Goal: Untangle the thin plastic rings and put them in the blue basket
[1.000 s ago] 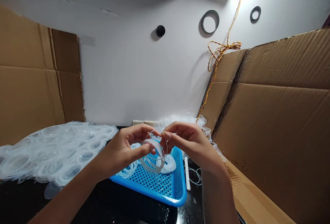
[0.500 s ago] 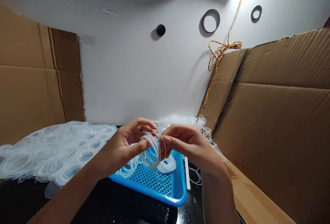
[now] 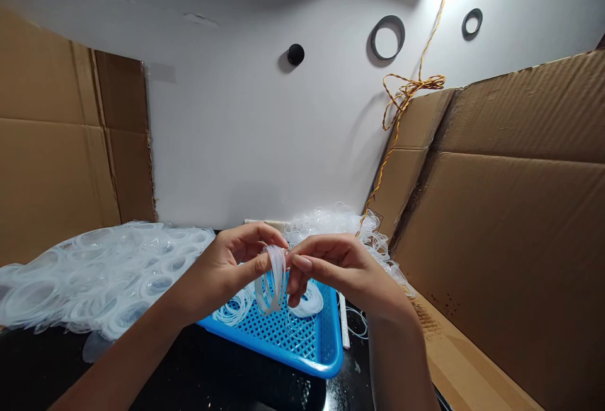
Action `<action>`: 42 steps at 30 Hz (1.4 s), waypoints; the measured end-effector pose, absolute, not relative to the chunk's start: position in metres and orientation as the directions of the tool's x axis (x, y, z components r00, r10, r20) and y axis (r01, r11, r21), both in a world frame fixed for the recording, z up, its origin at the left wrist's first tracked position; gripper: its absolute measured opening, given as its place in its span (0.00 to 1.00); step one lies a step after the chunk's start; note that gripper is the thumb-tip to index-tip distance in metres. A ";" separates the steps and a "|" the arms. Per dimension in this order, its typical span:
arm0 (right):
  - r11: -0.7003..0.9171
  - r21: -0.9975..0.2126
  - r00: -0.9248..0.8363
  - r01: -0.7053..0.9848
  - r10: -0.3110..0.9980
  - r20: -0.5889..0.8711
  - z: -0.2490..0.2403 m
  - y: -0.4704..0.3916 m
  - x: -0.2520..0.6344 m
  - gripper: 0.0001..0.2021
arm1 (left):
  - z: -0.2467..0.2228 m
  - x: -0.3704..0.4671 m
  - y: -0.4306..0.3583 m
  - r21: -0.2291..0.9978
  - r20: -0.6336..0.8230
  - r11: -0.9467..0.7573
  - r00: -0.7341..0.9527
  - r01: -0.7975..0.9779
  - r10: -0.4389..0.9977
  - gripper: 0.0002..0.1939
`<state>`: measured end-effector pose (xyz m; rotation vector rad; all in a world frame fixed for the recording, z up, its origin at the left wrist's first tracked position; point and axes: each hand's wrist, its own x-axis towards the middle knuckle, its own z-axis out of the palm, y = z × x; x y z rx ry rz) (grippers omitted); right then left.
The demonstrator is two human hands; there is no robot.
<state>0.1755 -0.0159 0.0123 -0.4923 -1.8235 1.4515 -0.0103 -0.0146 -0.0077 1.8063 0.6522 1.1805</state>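
Observation:
Several translucent white rings (image 3: pixel 271 285) hang in a bundle from my left hand (image 3: pixel 236 256), pinched between its thumb and fingers. Close beside the bundle, my right hand (image 3: pixel 333 263) has its thumb and index finger pressed together; what they hold, if anything, is too small to make out. Both hands are above a blue perforated basket (image 3: pixel 283 353). Inside it lie a coil of white rings (image 3: pixel 234 310) at the left and another coil (image 3: pixel 309 302) at the right.
A wide pile of clear ring sheets (image 3: pixel 94 272) lies at left. Loose clear rings (image 3: pixel 326 222) are heaped behind the basket. A white strip (image 3: pixel 343 321) is right of it. Cardboard panels (image 3: pixel 510 222) flank both sides; a yellow twisted cord (image 3: pixel 388 152) hangs at right.
The ring bundle has turned narrower and shifted slightly left. My right fingertips have moved a little left, and the thin ring seen at them earlier no longer shows.

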 end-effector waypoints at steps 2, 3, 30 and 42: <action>0.275 -0.951 -0.658 -0.141 0.692 0.297 0.011 -0.015 0.174 0.11 | -0.008 -0.011 -0.014 0.871 0.454 -0.490 0.425 -0.029 0.783 0.10; 0.274 -0.952 -0.658 -0.137 0.694 0.294 0.011 -0.015 0.174 0.11 | -0.008 -0.011 -0.014 0.874 0.450 -0.486 0.431 -0.032 0.782 0.10; 0.556 -0.823 -0.448 0.116 0.769 0.457 0.018 0.014 0.205 0.11 | -0.008 -0.015 -0.006 0.888 0.433 -0.460 0.371 -0.018 0.821 0.11; 0.337 -0.679 -0.157 0.652 0.936 0.315 0.002 0.073 0.235 0.08 | -0.009 -0.017 -0.003 0.847 0.460 -0.523 0.365 0.094 0.810 0.14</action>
